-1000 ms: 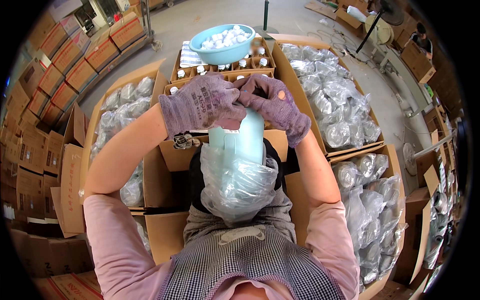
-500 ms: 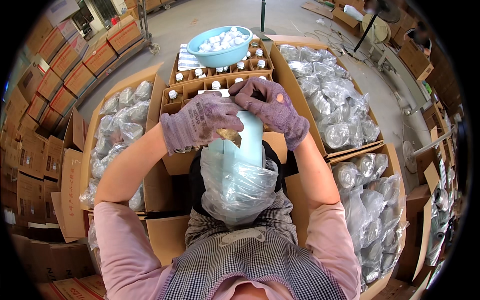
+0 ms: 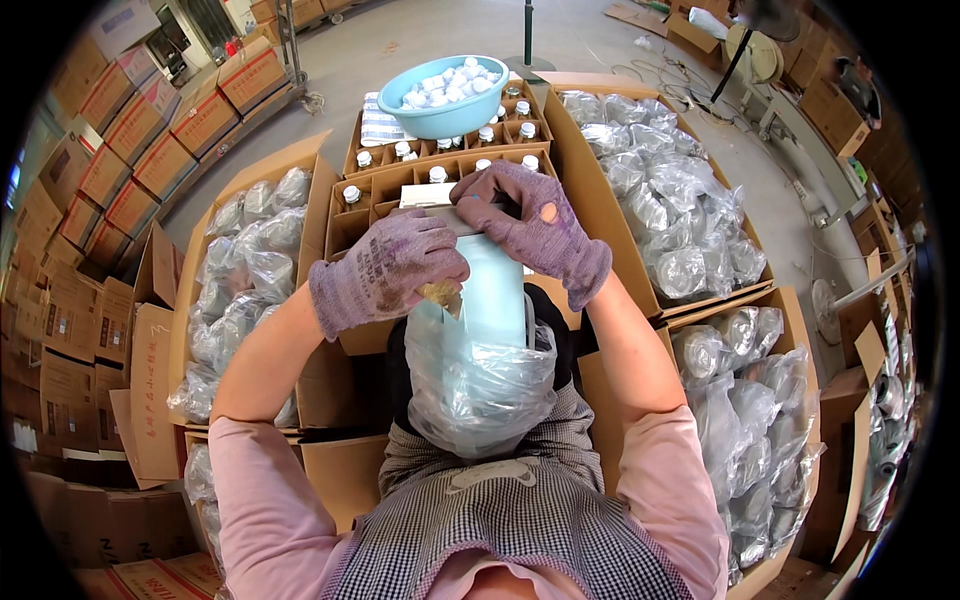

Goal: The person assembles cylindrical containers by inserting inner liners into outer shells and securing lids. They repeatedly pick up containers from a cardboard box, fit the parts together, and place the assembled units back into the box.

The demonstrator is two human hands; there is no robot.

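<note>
Head view: I look down on two gloved hands at a pale blue container, upright in the middle, before the checked apron.
Container: smooth, matte, tall and rounded; a pointed flap stands at its left edge.
Bag: thin, clear, crinkled plastic bunched around the container's lower part, blurring its outline for me.
Left hand: knit-gloved, fingers curled at a dull gold patch beside the flap; I cannot tell what the patch is, or whether they grip it.
Right hand: worn glove with a round hole, fingers bent over the container's top; their tips are hidden, so I cannot tell how firmly they hold.
Bottles: white-capped, bodies mostly sunk between cardboard dividers.
Basin: round blue wall, heaped with white caps.
</note>
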